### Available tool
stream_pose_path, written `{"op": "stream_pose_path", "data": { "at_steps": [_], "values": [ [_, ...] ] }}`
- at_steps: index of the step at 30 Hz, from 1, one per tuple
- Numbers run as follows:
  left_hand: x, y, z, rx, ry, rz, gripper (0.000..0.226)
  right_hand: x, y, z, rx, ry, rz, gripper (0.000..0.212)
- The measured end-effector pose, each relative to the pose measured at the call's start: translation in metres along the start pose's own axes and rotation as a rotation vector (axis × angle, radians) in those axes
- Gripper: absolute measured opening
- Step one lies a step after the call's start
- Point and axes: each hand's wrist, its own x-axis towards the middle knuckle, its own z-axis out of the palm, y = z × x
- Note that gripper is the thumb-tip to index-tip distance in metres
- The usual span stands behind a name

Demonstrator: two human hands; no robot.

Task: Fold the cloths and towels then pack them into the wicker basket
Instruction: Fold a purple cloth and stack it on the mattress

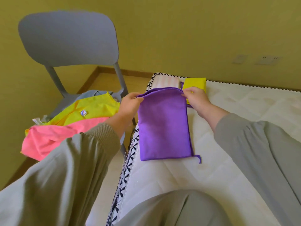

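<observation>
Seemingly midway: left hand [130, 103] and right hand [197, 98] pinch the purple cloth [162, 128]; yellow cloth [195, 83] and striped towel [164, 82] lie folded at the mattress [228, 128] edge; chair pile [73, 121] unfolded.

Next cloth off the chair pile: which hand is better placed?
Left, probably. The left hand is beside the yellow cloth on the chair; the right hand is across the purple cloth, farther off. Both pinch it now.

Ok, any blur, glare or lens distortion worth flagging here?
Head view: soft, even light, no glare on the folded purple cloth; wide-angle bending curves the patterned edge of the white mattress and bulges the back of the grey plastic chair; the wall sockets look smeared.
</observation>
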Motion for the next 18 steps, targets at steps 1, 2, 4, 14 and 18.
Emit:
{"op": "stream_pose_path", "data": {
  "at_steps": [1, 2, 4, 14, 18],
  "values": [
    [0.006, 0.002, 0.001, -0.041, -0.013, 0.004, 0.024, 0.004, -0.005, -0.001, 0.040, 0.017, -0.001, 0.017],
    [0.009, 0.003, 0.002, -0.079, -0.018, -0.001, 0.022, 0.006, -0.009, -0.001, 0.074, 0.030, 0.008, 0.016],
    [0.011, -0.002, 0.005, -0.114, 0.005, -0.037, 0.017, 0.006, -0.006, 0.001, 0.120, 0.070, 0.037, 0.014],
    [-0.049, -0.079, 0.022, -0.225, 0.071, -0.239, 0.020, -0.055, 0.078, 0.024, 0.049, 0.221, 0.222, 0.022],
    [-0.060, -0.103, 0.017, -0.139, 0.060, -0.303, 0.021, -0.073, 0.099, 0.030, -0.016, 0.215, 0.229, 0.023]
  ]
}}
